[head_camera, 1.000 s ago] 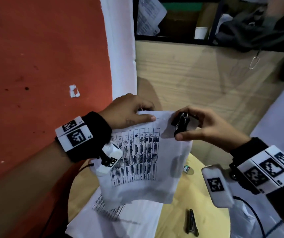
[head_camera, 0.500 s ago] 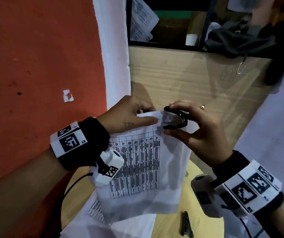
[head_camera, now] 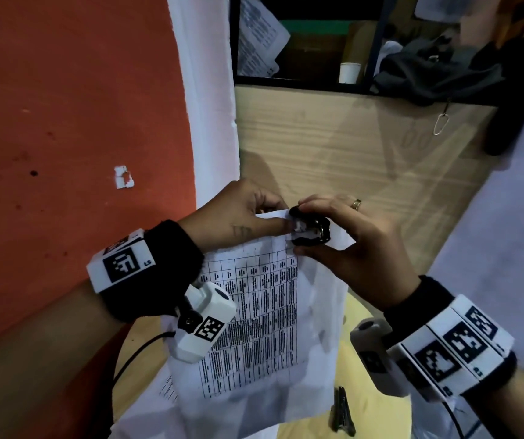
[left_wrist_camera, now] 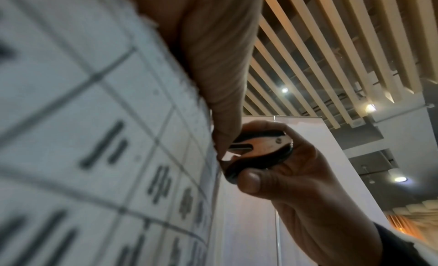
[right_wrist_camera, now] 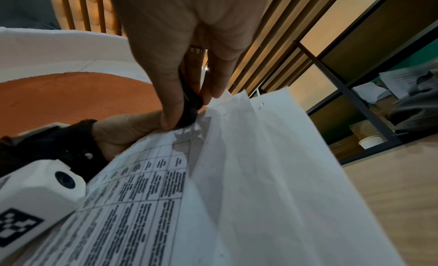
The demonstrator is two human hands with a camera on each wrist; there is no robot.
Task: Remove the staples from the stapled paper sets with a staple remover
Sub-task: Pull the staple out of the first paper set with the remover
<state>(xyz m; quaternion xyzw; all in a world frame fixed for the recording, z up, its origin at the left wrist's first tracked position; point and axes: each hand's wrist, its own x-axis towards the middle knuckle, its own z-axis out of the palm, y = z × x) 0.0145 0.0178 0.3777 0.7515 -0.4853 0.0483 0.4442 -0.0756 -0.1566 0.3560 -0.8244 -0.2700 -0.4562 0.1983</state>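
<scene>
Right hand [head_camera: 346,245] clamping staple remover [head_camera: 310,229] now closer to left thumb [head_camera: 273,224]

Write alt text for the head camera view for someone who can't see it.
A right hand grips a black staple remover at the top edge of a white printed paper set, which the left hand pinches there. Below is a round yellow table; behind, an orange wall.

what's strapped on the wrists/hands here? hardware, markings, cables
Both wrists carry a black fabric wristband wrapped by white blocks printed with black square fiducial markers. A white wrist camera housing with a dark lens and its own marker hangs under the left one, black cable trailing; a similar white housing sits under the right. Gold ring on the right hand.
</scene>
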